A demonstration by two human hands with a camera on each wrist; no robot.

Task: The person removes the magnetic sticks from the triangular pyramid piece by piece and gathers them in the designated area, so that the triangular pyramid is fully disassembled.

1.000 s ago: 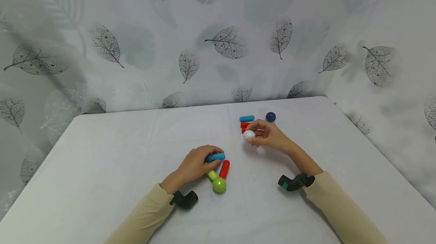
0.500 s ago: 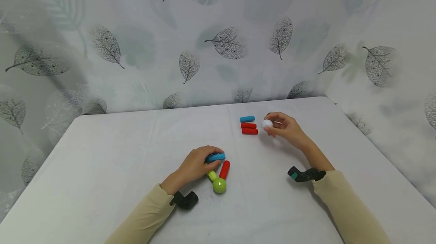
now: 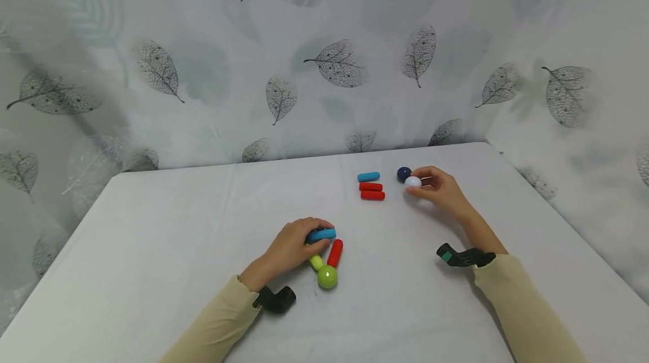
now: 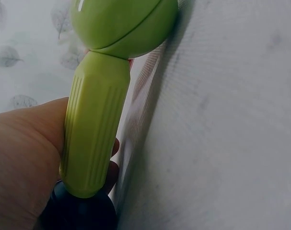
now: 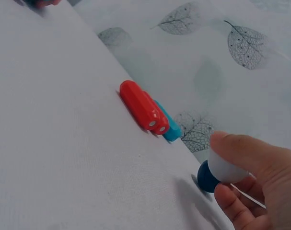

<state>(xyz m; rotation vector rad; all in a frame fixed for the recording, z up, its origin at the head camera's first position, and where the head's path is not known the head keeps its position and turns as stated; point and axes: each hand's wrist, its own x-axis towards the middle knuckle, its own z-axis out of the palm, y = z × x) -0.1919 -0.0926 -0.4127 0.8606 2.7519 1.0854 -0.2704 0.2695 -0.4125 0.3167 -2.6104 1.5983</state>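
In the head view my left hand [image 3: 290, 246] grips a blue magnetic rod [image 3: 321, 234], thumb on the near side. Below it, a yellow-green rod [image 4: 95, 124] and a red rod [image 3: 335, 253] both meet a green ball [image 3: 327, 277], forming a V. A dark ball [image 4: 83, 213] shows at the lower end of the yellow-green rod in the left wrist view, partly hidden by the hand. My right hand [image 3: 440, 189] pinches a white ball [image 3: 413, 181] between thumb and fingers. Right behind it sits a navy ball [image 3: 403, 173], which the white ball overlaps in the right wrist view.
Left of the navy ball, two red rods [image 3: 372, 195] lie side by side, with a light blue rod [image 3: 368, 176] just behind them. All rest on a white-covered table [image 3: 177, 228]. A leaf-patterned curtain [image 3: 218, 70] rises behind its far edge.
My right hand has carried the white ball rightward and slightly back, from beside the red rods to the navy ball. The left hand keeps its place on the blue rod.
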